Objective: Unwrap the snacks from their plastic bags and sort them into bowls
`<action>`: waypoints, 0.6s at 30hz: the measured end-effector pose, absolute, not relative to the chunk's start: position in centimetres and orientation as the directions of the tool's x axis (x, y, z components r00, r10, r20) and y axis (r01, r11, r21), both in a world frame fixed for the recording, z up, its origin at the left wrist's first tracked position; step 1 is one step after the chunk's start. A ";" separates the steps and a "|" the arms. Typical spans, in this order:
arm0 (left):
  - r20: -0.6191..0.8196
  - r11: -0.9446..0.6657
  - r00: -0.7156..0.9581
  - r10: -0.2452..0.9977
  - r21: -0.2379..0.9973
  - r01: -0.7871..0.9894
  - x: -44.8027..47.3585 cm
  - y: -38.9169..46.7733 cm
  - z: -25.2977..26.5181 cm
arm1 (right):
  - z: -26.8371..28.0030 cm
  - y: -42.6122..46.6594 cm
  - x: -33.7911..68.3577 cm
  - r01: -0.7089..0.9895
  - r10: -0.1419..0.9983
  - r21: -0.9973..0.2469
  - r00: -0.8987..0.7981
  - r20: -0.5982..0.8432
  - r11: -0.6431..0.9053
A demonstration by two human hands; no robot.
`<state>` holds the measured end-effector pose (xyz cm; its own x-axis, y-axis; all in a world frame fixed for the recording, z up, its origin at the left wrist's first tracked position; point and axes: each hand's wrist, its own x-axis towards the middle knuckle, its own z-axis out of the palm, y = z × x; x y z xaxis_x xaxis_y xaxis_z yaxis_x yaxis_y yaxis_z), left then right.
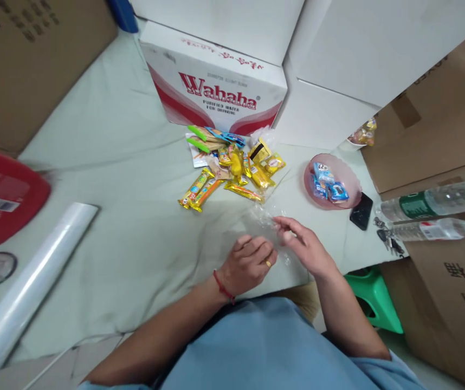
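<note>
A thin, crumpled piece of clear plastic (262,214), perhaps a bag, stretches between my hands just above the cloth-covered table. My left hand (251,261), with a ring and a red cord bracelet, is curled closed at its near left side. My right hand (303,245) pinches its right side between thumb and fingers. Just beyond lies a pile of yellow-wrapped snacks (236,162), with two longer snack bars (200,189) at its left. Green-and-blue packets (216,136) lie at the pile's back.
A pink bowl (309,187) of blue packets stands right, beside a phone (361,211), keys (389,241) and two bottles (419,206). A Wahaha carton (220,92) borders the back. Leftward are a plastic film roll (41,287) and a red object (5,195).
</note>
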<state>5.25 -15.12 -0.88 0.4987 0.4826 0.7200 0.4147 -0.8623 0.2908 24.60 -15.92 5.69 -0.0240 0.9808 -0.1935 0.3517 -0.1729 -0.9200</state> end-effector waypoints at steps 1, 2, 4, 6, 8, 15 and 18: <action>0.691 -0.870 0.535 0.486 0.323 0.372 5.3 -15.2 -0.8 | 5.4 -15.9 24.5 0.389 0.978 -0.903 -0.029 -0.209 -0.182; 0.666 -0.869 0.558 0.496 0.373 0.326 5.2 -15.2 -0.7 | 5.1 -15.9 24.5 0.407 0.975 -0.893 -0.022 -0.221 -0.193; 0.633 -0.821 0.537 0.557 0.519 0.239 4.9 -15.0 -0.5 | 4.2 -16.0 24.6 0.394 0.974 -0.895 0.006 -0.227 -0.211; 0.587 -0.697 0.427 0.688 0.697 0.166 4.6 -14.8 -0.5 | 3.5 -16.2 24.8 0.367 0.974 -0.905 0.012 -0.226 -0.214; 0.431 -0.473 0.280 0.858 0.875 0.103 4.4 -14.5 -0.7 | 3.1 -16.5 24.8 0.364 0.977 -0.910 -0.007 -0.213 -0.196; -0.120 0.113 0.066 0.991 0.988 0.102 5.0 -12.4 0.3 | 2.8 -17.3 23.7 0.515 0.980 -0.843 -0.188 0.066 0.156; -0.152 0.143 0.049 0.987 0.978 0.151 4.9 -11.5 0.7 | 2.6 -17.5 22.8 0.577 0.966 -0.782 -0.227 0.123 0.235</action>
